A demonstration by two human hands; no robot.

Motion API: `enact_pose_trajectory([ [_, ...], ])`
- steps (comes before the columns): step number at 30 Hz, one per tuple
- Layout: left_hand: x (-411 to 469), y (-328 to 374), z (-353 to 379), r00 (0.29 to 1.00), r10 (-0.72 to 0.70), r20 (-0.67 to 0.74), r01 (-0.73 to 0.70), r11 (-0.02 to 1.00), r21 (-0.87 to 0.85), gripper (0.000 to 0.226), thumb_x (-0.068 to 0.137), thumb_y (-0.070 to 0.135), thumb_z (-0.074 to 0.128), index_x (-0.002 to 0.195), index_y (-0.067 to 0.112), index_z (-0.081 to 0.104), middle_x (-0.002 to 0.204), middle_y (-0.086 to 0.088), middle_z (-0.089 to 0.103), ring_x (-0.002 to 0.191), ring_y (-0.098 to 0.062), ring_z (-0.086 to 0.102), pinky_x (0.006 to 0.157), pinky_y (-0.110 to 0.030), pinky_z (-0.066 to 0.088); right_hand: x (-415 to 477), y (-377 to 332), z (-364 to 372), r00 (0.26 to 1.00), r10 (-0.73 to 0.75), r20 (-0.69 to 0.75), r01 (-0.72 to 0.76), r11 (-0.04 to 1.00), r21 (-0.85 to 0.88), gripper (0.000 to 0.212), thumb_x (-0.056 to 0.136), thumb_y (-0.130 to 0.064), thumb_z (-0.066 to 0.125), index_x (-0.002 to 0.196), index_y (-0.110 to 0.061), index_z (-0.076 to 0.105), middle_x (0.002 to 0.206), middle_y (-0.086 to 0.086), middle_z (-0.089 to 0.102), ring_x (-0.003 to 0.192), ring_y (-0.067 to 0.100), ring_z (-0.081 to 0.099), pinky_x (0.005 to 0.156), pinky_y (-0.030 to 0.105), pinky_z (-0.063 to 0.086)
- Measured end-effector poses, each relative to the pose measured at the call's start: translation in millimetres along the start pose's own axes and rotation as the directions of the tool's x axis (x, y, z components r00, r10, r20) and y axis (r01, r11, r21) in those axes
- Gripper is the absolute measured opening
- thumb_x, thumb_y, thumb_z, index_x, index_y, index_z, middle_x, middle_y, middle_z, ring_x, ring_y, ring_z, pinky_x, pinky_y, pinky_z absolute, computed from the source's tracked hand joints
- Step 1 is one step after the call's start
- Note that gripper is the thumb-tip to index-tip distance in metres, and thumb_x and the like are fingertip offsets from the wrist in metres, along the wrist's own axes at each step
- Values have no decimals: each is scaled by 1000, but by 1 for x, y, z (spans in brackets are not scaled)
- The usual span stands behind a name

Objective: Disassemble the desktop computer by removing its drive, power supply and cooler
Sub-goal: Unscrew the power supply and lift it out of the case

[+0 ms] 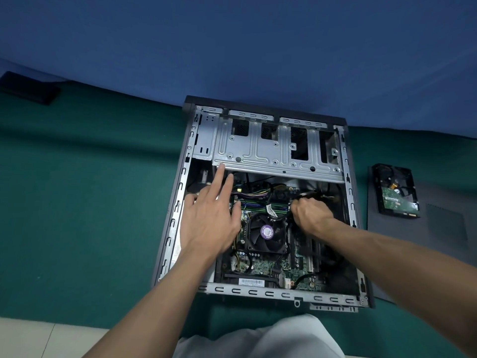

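One of the three parts is already out, as the head view suggests: the drive lies circuit board up on a grey side panel toward the right edge of the green table, well apart from both hands and just beside the desktop computer. The computer is laid on its side, open, near the table's back edge. Its metal drive cage at the far end is seen bare. The cooler sits mounted on the motherboard, between the two hands, with its fan and purple label uncovered, so it is judged not yet removed. The power supply cannot be made out with certainty (a pale shape at the case's left wall, largely hidden under the left forearm, may be it), and nothing resembling it is laid out on the table. The left hand is held flat with fingers straight and spread, grasping nothing, its index fingertip touching the near lip of the cage. The right hand is clenched round a bundle of black cables by the right side of the board. Cable disconnection is judged to be the step in hand, leaving two removals to be done.
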State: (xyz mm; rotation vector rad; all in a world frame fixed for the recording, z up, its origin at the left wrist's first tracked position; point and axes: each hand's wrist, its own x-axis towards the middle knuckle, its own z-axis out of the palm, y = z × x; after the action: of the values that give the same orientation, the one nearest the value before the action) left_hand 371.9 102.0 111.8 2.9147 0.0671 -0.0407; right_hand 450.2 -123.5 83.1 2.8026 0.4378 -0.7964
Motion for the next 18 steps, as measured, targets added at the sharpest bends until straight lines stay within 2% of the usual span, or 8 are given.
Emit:
enact_pose_trajectory([
  [3, 0, 0, 0, 1000, -1, 0, 1, 1000, -2, 63, 96, 51, 29, 152, 23, 26, 161, 6, -3, 121, -15, 53, 96, -43, 39, 6, 6, -11, 998, -8, 69, 7, 1000, 15, 28, 99, -10, 35, 107, -8, 62, 101, 11, 67, 72, 23, 52, 66, 31, 41],
  [6, -1, 0, 1, 1000, 0, -1, 0, 1000, 2, 63, 96, 51, 29, 152, 23, 26, 162, 6, -3, 121, -15, 54, 97, -43, 38, 1, 0, -7, 999, -25, 28, 26, 999, -27, 28, 99, -12, 36, 110, -9, 62, 97, 9, 69, 75, 25, 62, 62, 29, 41],
  [10, -1, 0, 1, 1000, 3, -18, -3, 1000, -1, 63, 96, 50, 32, 151, 22, 29, 162, 6, 2, 117, -14, 56, 93, -41, 40, -16, -10, 1, 996, -78, -37, 76, 996, -56, 25, 98, -10, 37, 112, -7, 57, 87, 6, 63, 68, 22, 59, 51, 24, 34],
  [12, 0, 0, 1, 1000, 4, -23, -4, 1000, 10, 63, 96, 51, 31, 152, 22, 28, 162, 6, 1, 115, -15, 57, 92, -40, 40, -21, -8, -8, 996, -37, -85, 33, 998, -46, 23, 94, -6, 40, 108, -8, 58, 91, 8, 66, 78, 27, 65, 56, 27, 38],
  [15, 0, -1, 0, 1000, 4, -18, -4, 1000, 16, 63, 96, 51, 30, 151, 22, 29, 162, 7, 0, 112, -15, 58, 93, -40, 41, -32, -9, -28, 987, 84, -137, -88, 996, -22, 22, 85, -6, 49, 105, -9, 59, 99, 11, 68, 91, 32, 65, 63, 32, 40],
  [18, 0, -1, 0, 1000, 1, -3, -1, 1000, 13, 62, 96, 51, 30, 151, 22, 29, 163, 7, 0, 112, -15, 58, 96, -41, 40, -46, -5, -49, 935, 225, -274, -214, 974, 68, 18, 82, -11, 53, 100, -10, 58, 95, 12, 67, 88, 33, 63, 63, 32, 39],
])
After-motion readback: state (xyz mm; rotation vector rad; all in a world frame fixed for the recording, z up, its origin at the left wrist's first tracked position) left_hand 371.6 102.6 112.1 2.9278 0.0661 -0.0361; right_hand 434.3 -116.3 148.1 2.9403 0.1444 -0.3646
